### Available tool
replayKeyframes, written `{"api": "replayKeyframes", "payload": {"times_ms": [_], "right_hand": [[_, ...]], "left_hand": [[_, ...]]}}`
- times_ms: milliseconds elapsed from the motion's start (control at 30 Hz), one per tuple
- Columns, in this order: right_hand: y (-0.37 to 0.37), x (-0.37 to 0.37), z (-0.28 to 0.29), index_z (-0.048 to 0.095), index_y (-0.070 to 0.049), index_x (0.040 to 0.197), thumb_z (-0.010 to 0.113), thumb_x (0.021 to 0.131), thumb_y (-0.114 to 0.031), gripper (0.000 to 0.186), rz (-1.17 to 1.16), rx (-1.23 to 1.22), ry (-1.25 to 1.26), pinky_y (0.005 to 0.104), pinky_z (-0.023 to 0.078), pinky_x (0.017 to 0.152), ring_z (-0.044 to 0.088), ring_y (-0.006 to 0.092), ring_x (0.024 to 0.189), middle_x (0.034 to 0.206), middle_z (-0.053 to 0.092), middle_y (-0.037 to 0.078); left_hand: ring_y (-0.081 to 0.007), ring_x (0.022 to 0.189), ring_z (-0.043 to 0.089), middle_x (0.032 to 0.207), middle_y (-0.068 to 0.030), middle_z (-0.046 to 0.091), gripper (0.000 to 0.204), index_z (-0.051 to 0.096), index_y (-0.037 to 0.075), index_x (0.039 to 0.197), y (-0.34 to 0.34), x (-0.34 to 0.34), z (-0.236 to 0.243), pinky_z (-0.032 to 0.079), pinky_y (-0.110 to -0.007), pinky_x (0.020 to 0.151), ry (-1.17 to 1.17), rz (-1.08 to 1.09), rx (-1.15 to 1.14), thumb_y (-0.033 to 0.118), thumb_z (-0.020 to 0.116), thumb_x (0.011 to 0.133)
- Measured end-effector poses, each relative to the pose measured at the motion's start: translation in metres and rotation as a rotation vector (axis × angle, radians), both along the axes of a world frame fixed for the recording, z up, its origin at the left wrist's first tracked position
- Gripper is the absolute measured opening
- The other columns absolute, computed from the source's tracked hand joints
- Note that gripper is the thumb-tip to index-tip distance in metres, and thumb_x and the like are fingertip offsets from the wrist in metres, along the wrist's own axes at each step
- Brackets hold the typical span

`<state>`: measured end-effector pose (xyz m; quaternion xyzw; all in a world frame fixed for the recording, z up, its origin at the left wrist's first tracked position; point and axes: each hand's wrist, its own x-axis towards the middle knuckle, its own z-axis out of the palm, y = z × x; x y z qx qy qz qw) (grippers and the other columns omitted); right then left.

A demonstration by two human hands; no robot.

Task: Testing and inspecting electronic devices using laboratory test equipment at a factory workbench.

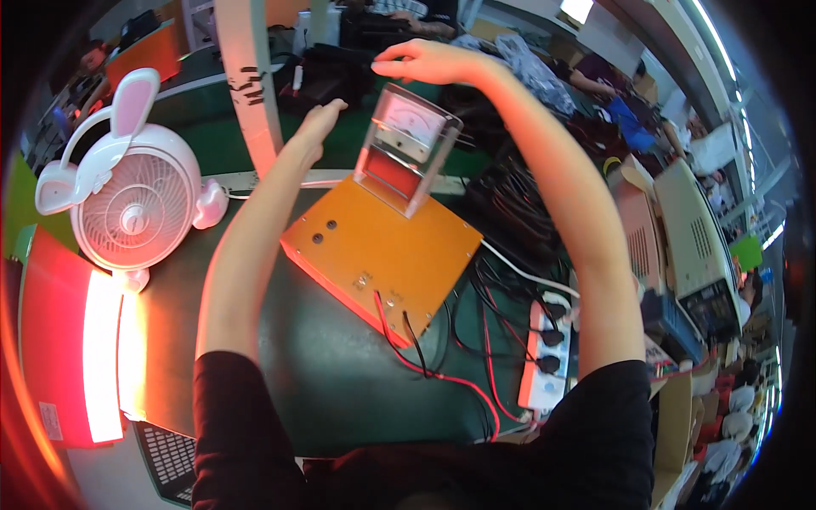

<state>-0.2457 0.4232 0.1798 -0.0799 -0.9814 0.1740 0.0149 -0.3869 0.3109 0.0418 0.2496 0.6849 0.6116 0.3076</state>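
My left hand (320, 129) reaches past the far left corner of an orange box, its visible fingers stretched forward and apart from anything I can see held. My right hand (418, 63) hangs just beyond the top of an analog panel meter, fingers extended to the left and nothing visible in them. The analog meter (411, 127) stands tilted in a clear plastic housing on the orange test box (387, 246). A red lead (381, 319) and a black lead (410, 336) run from the box's near side. Dark items (327, 78) lie behind both hands.
A white rabbit-eared fan (136, 217) stands left, above a glowing red-edged lamp (102, 357). At right are a white power strip (544, 353) with black plugs, tangled black cables (518, 204) and beige instruments (693, 229). A pale post (246, 85) rises at the back; other people work beyond.
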Motion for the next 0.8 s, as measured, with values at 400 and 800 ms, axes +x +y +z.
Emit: {"api": "replayKeyframes", "payload": {"times_ms": [400, 800], "right_hand": [[-0.057, 0.202, -0.123, 0.039, -0.006, 0.121, 0.076, 0.062, -0.024, 0.072, -0.632, 0.596, 0.048, 0.0446, 0.047, 0.073, 0.061, 0.0353, 0.081, 0.081, 0.063, 0.017], [-0.096, 0.255, 0.017, 0.062, -0.002, 0.098, 0.075, 0.069, -0.014, 0.034, -0.536, 0.108, 0.970, 0.0269, 0.046, 0.074, 0.058, 0.0124, 0.077, 0.088, 0.064, 0.004]], "left_hand": [[-0.0311, 0.112, 0.043, 0.114, -0.0115, 0.048, 0.048, 0.050, 0.005, 0.112, -0.160, 0.164, 0.030, 0.029, -0.041, 0.095, 1.290, -0.104, 0.461, 0.014, 0.066, 0.068], [-0.0304, 0.113, 0.042, 0.113, -0.0144, 0.046, 0.069, 0.041, 0.003, 0.122, -0.180, 0.193, 0.018, 0.033, -0.041, 0.095, 1.200, -0.210, 0.516, 0.016, 0.072, 0.063]]}}
